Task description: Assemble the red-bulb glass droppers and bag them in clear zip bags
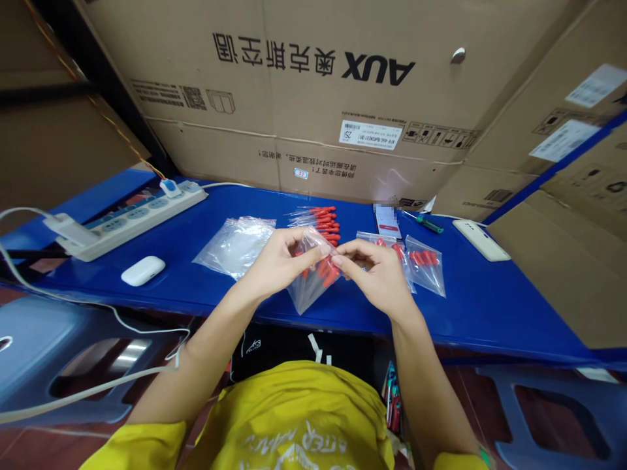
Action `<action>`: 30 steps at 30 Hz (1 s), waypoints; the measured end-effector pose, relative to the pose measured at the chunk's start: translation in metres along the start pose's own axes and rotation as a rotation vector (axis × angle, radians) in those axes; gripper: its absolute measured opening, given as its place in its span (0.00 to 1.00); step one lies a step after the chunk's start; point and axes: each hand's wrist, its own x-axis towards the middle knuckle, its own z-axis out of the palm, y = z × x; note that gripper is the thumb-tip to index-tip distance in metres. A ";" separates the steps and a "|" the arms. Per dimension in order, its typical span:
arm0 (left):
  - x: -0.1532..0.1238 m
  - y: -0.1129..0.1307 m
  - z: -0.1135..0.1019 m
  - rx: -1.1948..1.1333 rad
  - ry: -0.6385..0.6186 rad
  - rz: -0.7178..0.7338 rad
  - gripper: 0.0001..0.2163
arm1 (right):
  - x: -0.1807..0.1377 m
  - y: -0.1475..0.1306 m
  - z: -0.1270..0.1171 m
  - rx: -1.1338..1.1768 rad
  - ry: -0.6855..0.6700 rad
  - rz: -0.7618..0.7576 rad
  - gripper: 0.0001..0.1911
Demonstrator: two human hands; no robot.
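Between my hands is a clear zip bag (306, 294) with several red-handled screwdrivers (329, 271) inside, its top edge tilted up towards me. My left hand (281, 258) pinches the bag's upper edge on one side. On the other side, my right hand (369, 267) pinches the same edge near its corner. Just behind the bag, loose red-handled screwdrivers (326, 219) lie in a row on the blue table. A stack of flat clear bags (235, 245) rests left of my left hand. Filled bags (426, 261) with red handles lie beside my right hand.
A phone (388, 220) and a green-handled screwdriver (428, 224) lie at the back. Further right is a white phone-like object (481, 240). A white earbud case (143, 270) and a power strip (132, 219) are on the left. Cardboard (294, 130) walls the table's back.
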 end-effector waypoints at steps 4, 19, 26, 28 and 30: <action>0.001 -0.001 -0.003 -0.015 0.048 0.005 0.12 | 0.000 0.000 -0.005 0.093 -0.035 0.045 0.14; 0.000 0.001 0.000 -0.020 0.008 -0.020 0.13 | -0.002 0.001 -0.010 0.055 -0.096 -0.001 0.12; -0.001 0.003 0.002 0.057 -0.058 0.034 0.11 | -0.002 -0.001 -0.009 -0.099 -0.039 -0.079 0.06; -0.002 0.002 0.003 0.066 -0.052 0.027 0.11 | -0.003 -0.002 -0.009 -0.153 -0.017 -0.113 0.04; -0.002 0.001 0.003 0.069 -0.045 0.022 0.10 | -0.003 -0.003 -0.008 -0.198 -0.001 -0.154 0.03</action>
